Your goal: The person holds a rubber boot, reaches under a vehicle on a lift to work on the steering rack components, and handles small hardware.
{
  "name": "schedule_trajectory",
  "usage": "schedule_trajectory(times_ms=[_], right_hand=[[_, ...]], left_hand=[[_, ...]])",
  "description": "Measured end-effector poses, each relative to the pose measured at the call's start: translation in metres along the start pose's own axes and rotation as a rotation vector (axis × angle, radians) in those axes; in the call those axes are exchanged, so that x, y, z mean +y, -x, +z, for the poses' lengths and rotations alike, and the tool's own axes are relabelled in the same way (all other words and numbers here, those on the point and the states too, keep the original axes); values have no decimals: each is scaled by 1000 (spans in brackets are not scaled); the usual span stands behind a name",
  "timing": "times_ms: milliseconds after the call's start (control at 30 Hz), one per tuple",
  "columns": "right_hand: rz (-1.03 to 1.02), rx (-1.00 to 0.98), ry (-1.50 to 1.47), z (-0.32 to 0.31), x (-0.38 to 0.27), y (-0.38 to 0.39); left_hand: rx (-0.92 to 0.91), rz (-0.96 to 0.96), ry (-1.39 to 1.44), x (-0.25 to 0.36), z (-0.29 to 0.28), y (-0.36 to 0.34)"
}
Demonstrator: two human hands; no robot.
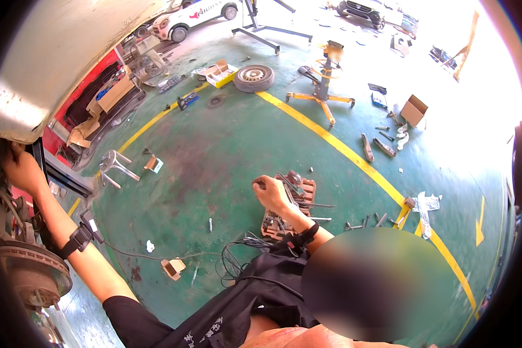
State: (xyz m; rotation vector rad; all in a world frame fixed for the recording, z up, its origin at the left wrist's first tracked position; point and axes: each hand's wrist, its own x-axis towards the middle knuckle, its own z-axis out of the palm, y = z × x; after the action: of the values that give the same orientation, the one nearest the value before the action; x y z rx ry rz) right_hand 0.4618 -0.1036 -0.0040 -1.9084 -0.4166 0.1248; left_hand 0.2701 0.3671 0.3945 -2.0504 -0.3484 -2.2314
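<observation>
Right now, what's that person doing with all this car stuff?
Their left hand reaches into the shadow under a pale car panel, above a rusty brake disc; I can't see what its fingers touch. Their right hand, fingers curled, is in front of a reddish-brown tray of tools. Farther off, a wheel lies flat on the green floor.

The left hand point(23, 168), partly hidden, was raised beneath a pale fender point(23, 98), above a rusty brake disc point(36, 271). The right hand point(270, 192) was curled over a reddish tool tray point(272, 225) on the green floor point(182, 148). A loose wheel point(254, 78) lay flat toward the floor's far edge.
</observation>
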Motion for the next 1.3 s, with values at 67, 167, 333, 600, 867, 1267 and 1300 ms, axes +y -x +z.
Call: schedule_trajectory(times_ms=[67,167,333,600,867,1267,1300], right_hand=[[-18,-23,10,2,-5,-7],[-145,-19,40,5,-22,-23],[-348,-79,19,8,-94,-44],[-854,-152,-46,24,-242,-74],[-1536,-140,-207,97,-433,-91],[-1634,-125,-229,187,-454,-108],[-1553,-145,-259,182,-449,-109]], left_hand=[[-21,-4,99,9,2,2],[-91,-14,-424,16,0,-3],[-53,-256,-67,37,1,3],[-240,-57,200,193,-51,107],[-363,431,-237,209,-163,81],[-230,140,-529,149,-233,-27],[-231,131,-511,144,-226,-32]])
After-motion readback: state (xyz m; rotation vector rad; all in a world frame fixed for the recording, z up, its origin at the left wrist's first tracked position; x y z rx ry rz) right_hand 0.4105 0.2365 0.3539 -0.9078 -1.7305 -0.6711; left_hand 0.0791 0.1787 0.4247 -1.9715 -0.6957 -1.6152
